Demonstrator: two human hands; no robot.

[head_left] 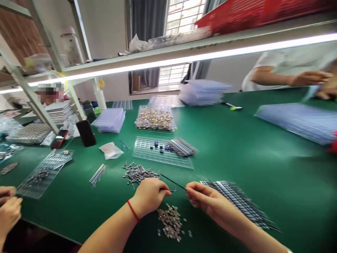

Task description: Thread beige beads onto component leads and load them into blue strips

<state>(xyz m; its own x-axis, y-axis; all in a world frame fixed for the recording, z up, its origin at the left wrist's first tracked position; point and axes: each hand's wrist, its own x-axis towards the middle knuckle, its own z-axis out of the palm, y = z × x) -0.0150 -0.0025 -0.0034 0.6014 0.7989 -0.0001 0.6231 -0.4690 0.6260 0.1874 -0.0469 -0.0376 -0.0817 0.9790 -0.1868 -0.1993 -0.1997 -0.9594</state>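
My left hand (150,195), with a red string on its wrist, is closed in a pinch; a thin piece with a pale bent end (173,190) sticks out of its fingertips. Opposite it, my right hand (201,197) grips a thin dark cord (172,181) that slants up and left behind my left fingertips. Small grey beads (139,172) lie heaped just beyond my left hand. Brownish-silver beads (170,222) are piled between my forearms. Beside my right hand, many beaded dark strands (237,200) lie side by side.
Past the beads lies a clear slotted tray (142,149) with dark blue pieces and a beaded bundle (182,147). Farther back stand a filled bead tray (155,117) and stacked plastic sheets (204,92). Co-workers' hands (9,203) show at left and upper right. A lit shelf (158,63) crosses above.
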